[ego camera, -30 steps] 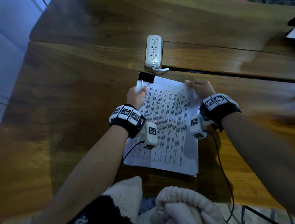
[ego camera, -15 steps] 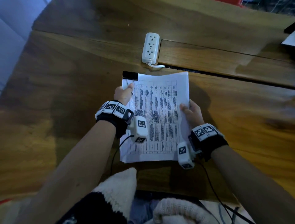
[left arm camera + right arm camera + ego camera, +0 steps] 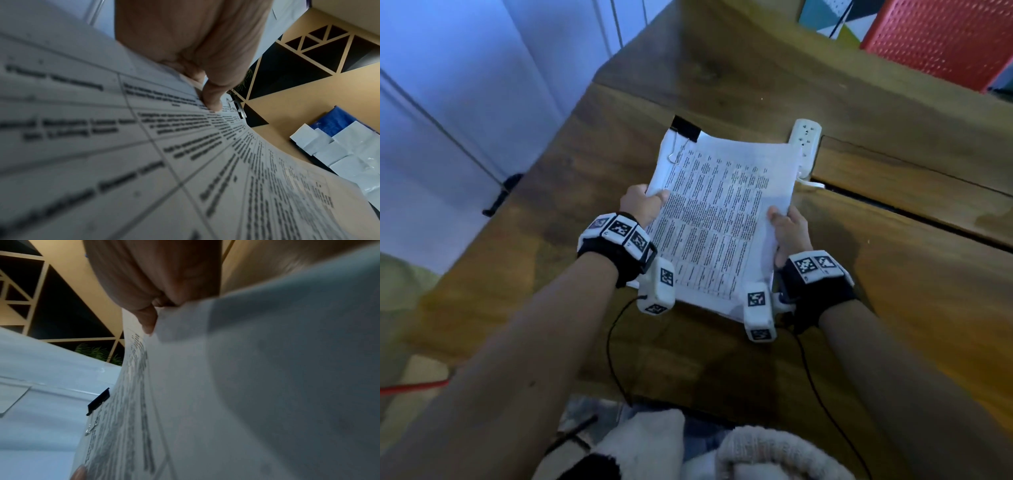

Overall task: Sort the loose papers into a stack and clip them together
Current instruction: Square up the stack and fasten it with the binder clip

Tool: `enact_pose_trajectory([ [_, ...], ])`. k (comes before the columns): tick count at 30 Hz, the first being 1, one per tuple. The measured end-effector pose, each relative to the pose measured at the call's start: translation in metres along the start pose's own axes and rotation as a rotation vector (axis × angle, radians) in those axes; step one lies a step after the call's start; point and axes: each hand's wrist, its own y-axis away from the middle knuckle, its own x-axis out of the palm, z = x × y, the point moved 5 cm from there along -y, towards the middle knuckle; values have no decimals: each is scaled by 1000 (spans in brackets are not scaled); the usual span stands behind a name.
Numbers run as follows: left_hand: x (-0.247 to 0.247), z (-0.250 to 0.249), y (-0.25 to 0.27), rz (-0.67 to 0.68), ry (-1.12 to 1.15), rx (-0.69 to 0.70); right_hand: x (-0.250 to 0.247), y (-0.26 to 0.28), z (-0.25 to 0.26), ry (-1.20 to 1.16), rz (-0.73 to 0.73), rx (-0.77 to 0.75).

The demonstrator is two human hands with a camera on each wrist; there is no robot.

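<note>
Paper stack [image 3: 717, 219] sits lifted off the wooden table [image 3: 551, 274], held between our two hands. Our left hand [image 3: 642, 207] pinches the stack's left edge, thumb on the printed top sheet; our right hand [image 3: 789, 233] grips the right edge the same way — thumb on top, fingers hidden beneath. A black binder clip [image 3: 686, 128] bites the far left corner, its wire handle folded flat onto the page. Just past the far right corner lies a white power strip [image 3: 804, 142]. Bare wood lies on either side of the stack — left and right of our forearms.
</note>
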Motion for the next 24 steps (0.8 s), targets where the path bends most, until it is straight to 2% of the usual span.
enact_pose_trajectory([
  [6,-108,30,-35,-105,-106,-11,115,17,12,55,69,14],
  [11,-166,77,-55,-126,-171,-49,187,6,-26,125,136,81],
  [13,-178,101,-59,-119,-187,-112,206,0,-49,152,163,122],
  [17,-187,152,-69,-29,-276,-215,234,52,-38,251,182,249],
  [20,-196,173,-66,-35,-355,-256,247,59,-46,356,225,279],
  [24,-201,188,-67,-81,-191,-221,257,56,-54,617,291,279],
])
